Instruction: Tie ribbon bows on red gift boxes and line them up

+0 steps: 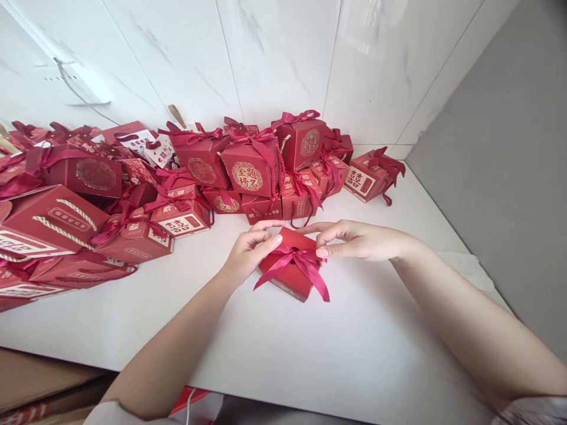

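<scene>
A small red gift box (290, 280) sits on the white table (336, 348) in front of me, with a dark red ribbon bow (296, 264) tied across its top. My left hand (250, 251) pinches the left loop of the bow, fingers curled together. My right hand (354, 239) pinches the right loop, thumb and forefinger pressed together. Both hands rest at the box's top edges.
A big pile of similar red gift boxes with ribbons (248, 168) lines the back of the table against the white tiled wall. One box (372, 177) stands apart at the back right. Larger red boxes with rope handles (48, 227) lie at the left. A cardboard box (35, 378) sits below the table edge.
</scene>
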{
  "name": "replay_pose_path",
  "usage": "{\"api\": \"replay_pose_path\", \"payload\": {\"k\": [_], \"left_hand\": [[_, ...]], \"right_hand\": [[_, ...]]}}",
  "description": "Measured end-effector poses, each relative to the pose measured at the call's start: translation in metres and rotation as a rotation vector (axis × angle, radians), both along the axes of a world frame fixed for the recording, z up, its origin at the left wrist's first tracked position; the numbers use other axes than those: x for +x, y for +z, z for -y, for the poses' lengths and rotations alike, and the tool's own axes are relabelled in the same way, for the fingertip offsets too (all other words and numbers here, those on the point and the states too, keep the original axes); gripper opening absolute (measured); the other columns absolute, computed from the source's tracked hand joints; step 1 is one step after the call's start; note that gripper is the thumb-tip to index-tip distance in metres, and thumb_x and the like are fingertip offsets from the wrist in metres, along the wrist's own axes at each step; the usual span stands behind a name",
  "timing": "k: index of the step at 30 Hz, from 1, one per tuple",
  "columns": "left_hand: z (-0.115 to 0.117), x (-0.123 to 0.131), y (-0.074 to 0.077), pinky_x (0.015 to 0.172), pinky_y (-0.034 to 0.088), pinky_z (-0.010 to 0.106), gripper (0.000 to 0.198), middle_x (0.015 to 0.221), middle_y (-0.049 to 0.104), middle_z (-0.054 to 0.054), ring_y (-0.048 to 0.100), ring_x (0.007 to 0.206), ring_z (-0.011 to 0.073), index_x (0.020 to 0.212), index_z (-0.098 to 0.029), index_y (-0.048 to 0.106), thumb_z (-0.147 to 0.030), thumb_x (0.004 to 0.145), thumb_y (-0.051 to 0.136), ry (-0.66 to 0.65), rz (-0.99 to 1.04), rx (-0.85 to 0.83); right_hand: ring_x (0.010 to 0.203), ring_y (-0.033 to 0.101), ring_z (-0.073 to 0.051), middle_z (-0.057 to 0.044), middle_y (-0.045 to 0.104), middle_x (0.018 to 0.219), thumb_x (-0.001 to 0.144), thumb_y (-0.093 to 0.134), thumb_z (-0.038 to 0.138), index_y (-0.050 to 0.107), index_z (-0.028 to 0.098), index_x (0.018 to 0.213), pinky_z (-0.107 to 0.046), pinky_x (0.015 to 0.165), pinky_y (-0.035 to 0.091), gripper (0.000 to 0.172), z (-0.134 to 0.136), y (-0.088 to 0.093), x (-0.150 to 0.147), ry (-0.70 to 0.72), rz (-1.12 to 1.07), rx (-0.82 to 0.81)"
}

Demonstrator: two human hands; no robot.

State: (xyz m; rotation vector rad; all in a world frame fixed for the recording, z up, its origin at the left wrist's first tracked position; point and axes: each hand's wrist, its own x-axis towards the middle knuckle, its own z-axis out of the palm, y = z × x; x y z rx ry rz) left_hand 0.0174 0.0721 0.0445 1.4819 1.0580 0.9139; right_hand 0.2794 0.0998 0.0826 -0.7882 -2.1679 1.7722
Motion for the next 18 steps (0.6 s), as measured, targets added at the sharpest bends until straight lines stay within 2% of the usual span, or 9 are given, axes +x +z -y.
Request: {"api": "replay_pose_path", "payload": {"k": [4,9,11,13,15,16,18], "left_hand": [[-0.002,-0.001,-0.002,0.099,0.045,0.042,0.041,0.137,0.056,0.009,0.059,0.119,0.0283,0.058,-0.015,0.060,-0.041,0.088,0.066,-0.009,-0.004,-0.020],[-0.003,-0.004,0.000,0.088,0.047,0.040,0.044,0.141,0.054,0.008,0.063,0.106,0.0250,0.054,-0.014,0.052,-0.038,0.088,0.065,-0.068,-0.065,0.026],[-0.005,-0.005,0.000,0.090,0.046,0.040,0.045,0.139,0.056,0.008,0.063,0.106,0.0249,0.053,-0.014,0.049,-0.037,0.089,0.064,-0.071,-0.075,0.043],[-0.006,-0.005,-0.001,0.092,0.045,0.041,0.046,0.137,0.058,0.008,0.062,0.108,0.0252,0.052,-0.014,0.047,-0.037,0.089,0.063,-0.059,-0.074,0.051],[-0.006,-0.005,-0.003,0.094,0.044,0.041,0.046,0.134,0.059,0.008,0.062,0.109,0.0255,0.052,-0.015,0.048,-0.038,0.090,0.063,-0.046,-0.075,0.063],[-0.005,-0.005,-0.003,0.095,0.043,0.041,0.046,0.133,0.060,0.008,0.061,0.111,0.0256,0.053,-0.015,0.049,-0.038,0.090,0.062,-0.042,-0.076,0.071],[-0.004,-0.003,-0.004,0.099,0.041,0.041,0.045,0.131,0.061,0.008,0.060,0.115,0.0259,0.054,-0.015,0.051,-0.039,0.090,0.062,-0.047,-0.076,0.085]], "right_hand": [[0.109,0.057,-0.022,-0.008,0.061,0.121,0.093,0.061,0.050,0.065,0.017,0.080,-0.036,0.097,0.044,0.035,-0.001,-0.004,-0.002,0.025,-0.041,-0.037],[0.103,0.055,-0.020,-0.006,0.061,0.106,0.095,0.058,0.050,0.061,0.017,0.077,-0.034,0.095,0.043,0.037,-0.002,-0.008,-0.002,0.042,-0.024,-0.038],[0.101,0.056,-0.020,-0.006,0.062,0.107,0.094,0.057,0.051,0.064,0.018,0.087,-0.034,0.093,0.044,0.035,-0.003,-0.007,0.000,0.019,-0.038,-0.024],[0.100,0.057,-0.020,-0.006,0.063,0.110,0.094,0.057,0.053,0.064,0.020,0.103,-0.035,0.091,0.044,0.035,-0.001,-0.003,0.003,-0.099,-0.020,0.032],[0.098,0.060,-0.021,-0.005,0.066,0.106,0.093,0.055,0.058,0.064,0.022,0.106,-0.034,0.086,0.045,0.039,0.004,0.004,0.008,-0.234,0.099,0.106],[0.093,0.062,-0.022,-0.005,0.069,0.100,0.092,0.054,0.060,0.067,0.021,0.100,-0.033,0.082,0.046,0.042,0.007,0.008,0.010,-0.254,0.194,0.123],[0.082,0.065,-0.022,-0.006,0.071,0.088,0.091,0.050,0.065,0.071,0.019,0.087,-0.032,0.074,0.046,0.050,0.015,0.015,0.013,-0.183,0.381,0.094]]}}
